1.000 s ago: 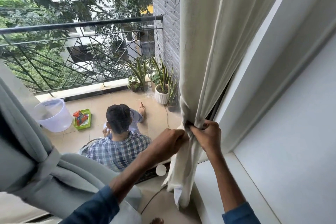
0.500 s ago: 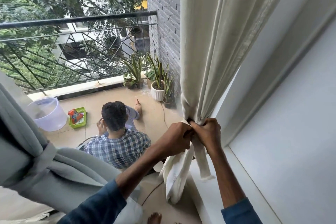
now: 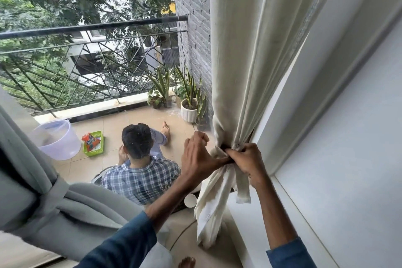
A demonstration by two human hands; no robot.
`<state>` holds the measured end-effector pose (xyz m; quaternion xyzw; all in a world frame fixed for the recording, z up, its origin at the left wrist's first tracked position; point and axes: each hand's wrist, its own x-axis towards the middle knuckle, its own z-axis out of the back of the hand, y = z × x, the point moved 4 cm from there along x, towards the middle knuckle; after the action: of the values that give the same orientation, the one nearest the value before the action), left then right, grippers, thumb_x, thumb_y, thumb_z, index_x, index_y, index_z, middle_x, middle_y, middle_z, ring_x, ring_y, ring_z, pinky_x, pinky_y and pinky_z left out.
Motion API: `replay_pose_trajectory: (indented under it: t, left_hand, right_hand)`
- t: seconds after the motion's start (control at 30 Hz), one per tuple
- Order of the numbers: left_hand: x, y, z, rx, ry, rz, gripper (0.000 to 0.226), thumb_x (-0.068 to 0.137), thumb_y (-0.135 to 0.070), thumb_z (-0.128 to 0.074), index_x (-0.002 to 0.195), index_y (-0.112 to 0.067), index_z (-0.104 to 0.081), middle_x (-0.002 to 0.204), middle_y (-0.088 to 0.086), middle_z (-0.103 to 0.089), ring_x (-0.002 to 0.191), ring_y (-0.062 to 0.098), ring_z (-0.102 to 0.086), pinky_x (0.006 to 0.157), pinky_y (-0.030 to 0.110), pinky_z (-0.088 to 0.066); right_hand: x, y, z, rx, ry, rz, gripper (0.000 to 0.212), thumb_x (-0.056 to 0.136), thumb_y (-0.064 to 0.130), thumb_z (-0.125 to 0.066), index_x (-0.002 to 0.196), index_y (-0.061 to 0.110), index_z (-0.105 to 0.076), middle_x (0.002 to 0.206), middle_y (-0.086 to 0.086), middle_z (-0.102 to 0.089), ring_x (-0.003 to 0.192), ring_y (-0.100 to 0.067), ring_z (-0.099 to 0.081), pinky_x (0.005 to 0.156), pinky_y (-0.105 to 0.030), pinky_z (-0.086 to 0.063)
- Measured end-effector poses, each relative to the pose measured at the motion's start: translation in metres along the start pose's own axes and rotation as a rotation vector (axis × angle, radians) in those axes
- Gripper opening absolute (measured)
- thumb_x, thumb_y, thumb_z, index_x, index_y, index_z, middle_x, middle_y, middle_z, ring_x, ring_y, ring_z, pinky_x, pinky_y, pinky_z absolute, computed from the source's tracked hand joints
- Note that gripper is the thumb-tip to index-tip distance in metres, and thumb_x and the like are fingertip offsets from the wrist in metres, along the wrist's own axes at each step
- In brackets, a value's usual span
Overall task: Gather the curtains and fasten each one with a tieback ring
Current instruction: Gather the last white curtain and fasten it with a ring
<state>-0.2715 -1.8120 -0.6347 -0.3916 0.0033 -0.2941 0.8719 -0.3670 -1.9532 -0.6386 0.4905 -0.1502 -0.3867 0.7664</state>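
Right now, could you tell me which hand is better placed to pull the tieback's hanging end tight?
Probably the right hand: it grips the gathered cream curtain directly above the hanging end of the tieback. The left hand pinches the gather from the other side, farther from that end.

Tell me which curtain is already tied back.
The grey curtain at lower left: a band wraps its gathered folds. The cream curtain is only held bunched by the left hand and right hand.

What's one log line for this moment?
step: fastening | left hand: pinches tieback strap | right hand: grips tieback strap | cream curtain: gathered | grey curtain: tied
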Motion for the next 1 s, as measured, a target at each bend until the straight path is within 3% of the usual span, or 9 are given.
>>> replay_pose_trajectory:
  t: [0.07,0.17,0.3,0.4,0.5,0.6,0.77,0.9,1.0]
  left_hand:
    - [0.006,-0.003,-0.007,-0.125,0.119,-0.037,0.086,0.05,-0.07,-0.082,0.111,-0.018,-0.05,0.103,-0.005,-0.056,0.091,0.013,-0.053,0.072,0.025,-0.046]
    - [0.013,-0.012,-0.018,-0.226,0.279,-0.094,0.056,0.061,-0.043,-0.081,0.102,-0.009,-0.065,0.093,0.006,-0.07,0.084,0.019,-0.067,0.07,0.038,-0.055]
    - [0.012,-0.009,-0.023,-0.338,0.242,-0.13,0.033,0.071,-0.025,-0.081,0.091,-0.002,-0.071,0.084,0.014,-0.072,0.082,0.028,-0.071,0.067,0.047,-0.055]
    - [0.019,-0.001,-0.024,-0.429,0.241,-0.08,0.03,0.073,-0.02,-0.085,0.091,0.001,-0.072,0.086,0.019,-0.074,0.088,0.037,-0.071,0.07,0.052,-0.055]
    - [0.024,-0.001,-0.022,-0.492,0.258,-0.04,0.033,0.069,-0.029,-0.091,0.094,-0.012,-0.078,0.088,0.006,-0.078,0.088,0.026,-0.075,0.074,0.05,-0.058]
    - [0.026,-0.003,-0.021,-0.566,0.267,0.03,0.037,0.067,-0.043,-0.092,0.093,-0.022,-0.079,0.087,-0.001,-0.079,0.085,0.019,-0.076,0.074,0.05,-0.061]
    - [0.027,-0.004,-0.023,-0.603,0.256,0.079,0.038,0.068,-0.047,-0.091,0.09,-0.018,-0.079,0.084,0.002,-0.079,0.082,0.022,-0.076,0.073,0.052,-0.061]
    - [0.026,-0.008,-0.019,-0.597,0.258,0.051,0.037,0.076,-0.052,-0.083,0.091,-0.019,-0.079,0.083,0.0,-0.078,0.079,0.016,-0.076,0.07,0.041,-0.063]
    - [0.027,-0.008,-0.013,-0.632,0.25,0.022,0.032,0.081,-0.049,-0.08,0.09,-0.019,-0.079,0.083,-0.001,-0.078,0.077,0.014,-0.076,0.066,0.027,-0.059]
  right_hand:
    - [0.0,-0.003,-0.004,0.076,0.102,-0.018,0.029,0.06,0.048,-0.084,0.063,0.02,-0.077,0.06,0.005,-0.073,0.064,-0.009,-0.073,0.061,-0.027,-0.055]
    - [-0.004,-0.005,-0.015,0.196,0.257,-0.031,0.038,0.056,0.047,-0.079,0.079,0.018,-0.082,0.076,-0.002,-0.078,0.077,-0.016,-0.077,0.07,-0.034,-0.06]
    - [-0.001,-0.006,-0.015,0.394,0.528,0.003,0.038,0.078,0.037,-0.082,0.105,0.01,-0.079,0.105,-0.014,-0.077,0.105,-0.027,-0.073,0.089,-0.034,-0.057]
    - [-0.002,-0.01,-0.006,0.491,0.674,0.049,0.044,0.083,0.026,-0.084,0.121,0.009,-0.071,0.122,-0.016,-0.072,0.118,-0.028,-0.067,0.102,-0.035,-0.053]
    - [0.001,-0.012,0.002,0.339,0.556,0.15,0.06,0.071,0.029,-0.093,0.124,0.02,-0.066,0.119,-0.004,-0.074,0.114,-0.018,-0.07,0.103,-0.035,-0.053]
    - [0.002,-0.014,0.004,0.092,0.304,0.19,0.078,0.059,0.033,-0.097,0.126,0.025,-0.057,0.115,0.006,-0.072,0.105,-0.011,-0.07,0.097,-0.034,-0.056]
    - [-0.004,-0.009,-0.005,-0.129,-0.058,0.422,0.048,0.074,0.024,-0.084,0.114,0.027,-0.057,0.102,0.014,-0.072,0.096,-0.006,-0.069,0.082,-0.025,-0.054]
    - [0.003,-0.013,0.004,-0.062,-0.051,0.42,0.027,0.079,0.027,-0.082,0.102,0.029,-0.068,0.089,0.021,-0.075,0.089,0.008,-0.07,0.076,-0.02,-0.057]
    - [0.004,-0.016,0.013,0.027,0.013,0.44,0.022,0.083,0.016,-0.08,0.101,0.025,-0.071,0.09,0.018,-0.077,0.089,0.004,-0.073,0.076,-0.023,-0.06]
